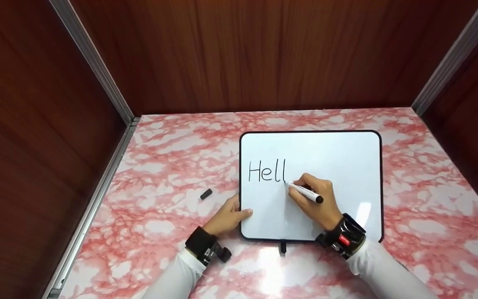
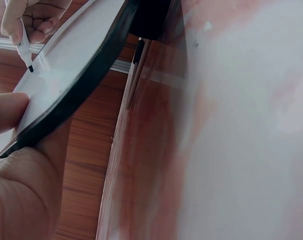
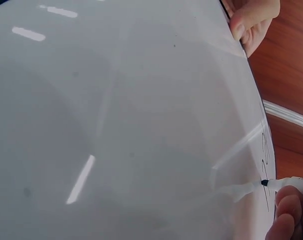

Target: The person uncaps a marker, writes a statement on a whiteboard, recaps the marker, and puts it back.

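A whiteboard (image 1: 326,153) with a black frame bears the handwritten black letters "Hell" (image 1: 267,170) on its left half. My right hand (image 1: 318,199) pinches a white marker (image 1: 305,192), its black tip at the foot of the last letter. In the right wrist view the marker's dark tip (image 3: 264,183) meets the board beside the strokes. My left hand (image 1: 226,216) grips the board's left edge, thumb on the white face and the fingers behind it. The left wrist view shows that thumb (image 2: 9,112) over the dark rim.
A small black marker cap (image 1: 206,193) lies on the red-and-white marbled table (image 1: 164,224), left of the board. A short black piece (image 1: 283,246) sticks out below the board's bottom edge. Wood-panelled walls (image 1: 243,54) with metal corner strips stand behind and at both sides.
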Motion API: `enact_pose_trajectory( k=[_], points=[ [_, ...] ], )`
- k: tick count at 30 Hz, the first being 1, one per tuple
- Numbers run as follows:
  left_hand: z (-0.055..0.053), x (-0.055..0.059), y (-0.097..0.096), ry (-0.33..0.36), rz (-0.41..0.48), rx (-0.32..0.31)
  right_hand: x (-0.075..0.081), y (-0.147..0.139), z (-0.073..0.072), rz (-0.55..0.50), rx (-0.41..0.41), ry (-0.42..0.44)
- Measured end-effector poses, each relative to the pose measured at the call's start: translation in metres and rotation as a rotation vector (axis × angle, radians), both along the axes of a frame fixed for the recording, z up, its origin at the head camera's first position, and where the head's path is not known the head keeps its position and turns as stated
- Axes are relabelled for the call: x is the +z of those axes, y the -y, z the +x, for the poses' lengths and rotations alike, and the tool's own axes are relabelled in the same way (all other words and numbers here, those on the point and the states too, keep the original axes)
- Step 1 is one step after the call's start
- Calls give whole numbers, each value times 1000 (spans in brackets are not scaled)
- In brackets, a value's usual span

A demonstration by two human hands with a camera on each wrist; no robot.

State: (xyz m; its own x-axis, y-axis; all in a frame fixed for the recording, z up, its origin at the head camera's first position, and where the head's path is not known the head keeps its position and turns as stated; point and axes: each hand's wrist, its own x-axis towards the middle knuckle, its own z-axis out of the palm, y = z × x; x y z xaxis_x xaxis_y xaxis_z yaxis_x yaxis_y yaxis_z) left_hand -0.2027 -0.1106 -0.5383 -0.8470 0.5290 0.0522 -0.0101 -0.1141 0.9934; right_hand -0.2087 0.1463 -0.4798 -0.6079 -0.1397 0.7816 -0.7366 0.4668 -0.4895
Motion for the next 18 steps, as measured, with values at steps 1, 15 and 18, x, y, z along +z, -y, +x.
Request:
enact_pose_trajectory(
  k=[1, 15, 18],
  points=[
    [0, 0, 0, 2, 5, -3, 0, 0, 0, -2, 0, -1],
    [-2, 0, 1, -28, -17, -11, 0, -4, -3, -27, -45, -13],
    [-1, 0, 1, -23, -27, -3, 0, -5, -4, -12, -39, -18]
  ],
)
